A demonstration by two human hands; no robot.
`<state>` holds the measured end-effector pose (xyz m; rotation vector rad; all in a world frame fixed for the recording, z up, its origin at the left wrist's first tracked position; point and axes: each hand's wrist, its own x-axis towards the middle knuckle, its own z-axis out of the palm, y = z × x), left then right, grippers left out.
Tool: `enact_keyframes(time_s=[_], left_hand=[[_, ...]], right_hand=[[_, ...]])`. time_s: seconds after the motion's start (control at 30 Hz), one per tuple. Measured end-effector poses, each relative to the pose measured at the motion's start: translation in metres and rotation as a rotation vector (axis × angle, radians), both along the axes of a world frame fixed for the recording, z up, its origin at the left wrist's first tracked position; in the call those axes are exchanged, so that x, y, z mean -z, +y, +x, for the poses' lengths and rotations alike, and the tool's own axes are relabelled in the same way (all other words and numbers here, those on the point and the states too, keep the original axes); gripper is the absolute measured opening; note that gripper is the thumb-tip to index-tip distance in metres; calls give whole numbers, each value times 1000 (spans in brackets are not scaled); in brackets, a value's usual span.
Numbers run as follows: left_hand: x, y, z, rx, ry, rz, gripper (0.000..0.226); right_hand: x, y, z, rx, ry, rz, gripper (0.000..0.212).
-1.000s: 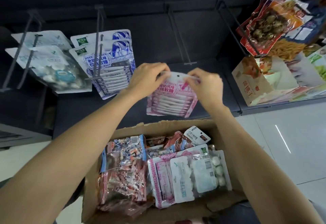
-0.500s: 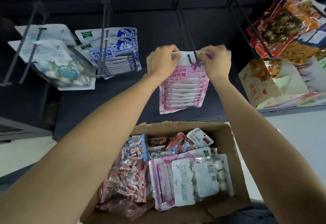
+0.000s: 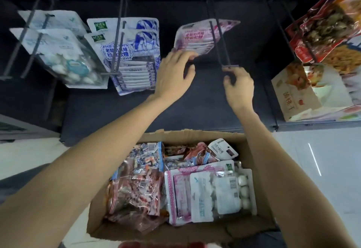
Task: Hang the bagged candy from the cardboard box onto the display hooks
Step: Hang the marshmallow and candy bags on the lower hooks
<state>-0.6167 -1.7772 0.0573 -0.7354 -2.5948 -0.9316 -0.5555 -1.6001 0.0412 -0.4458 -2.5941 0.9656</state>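
**One pink bag on the hook**

One pink candy bag (image 3: 197, 37) hangs on the middle hook (image 3: 218, 38), above the cardboard box (image 3: 197, 133). The left hand (image 3: 173, 76) touches its lower edge with loose fingers; the right hand (image 3: 239, 87), fingers curled, holds nothing beneath the hook's tip.

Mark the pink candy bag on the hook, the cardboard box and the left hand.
pink candy bag (image 3: 195, 38), head view, on the printed front of the bag.
cardboard box (image 3: 193, 133), head view, on its far wall.
left hand (image 3: 173, 74), head view, on the back of the hand.
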Motion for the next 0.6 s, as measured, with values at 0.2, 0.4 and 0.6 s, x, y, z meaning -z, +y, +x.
enact_keyframes(time_s=[0.2, 0.4, 0.6], left_hand=[[70, -85, 103, 85, -564, -298, 21], [132, -139, 171, 28, -902, -645, 45], [146, -122, 196, 144, -972, -588, 63]], right_hand=[[69, -48, 113, -342, -524, -42, 27], [131, -82, 175, -593, -1065, 360, 83], [138, -71, 201, -497, -947, 355, 73]])
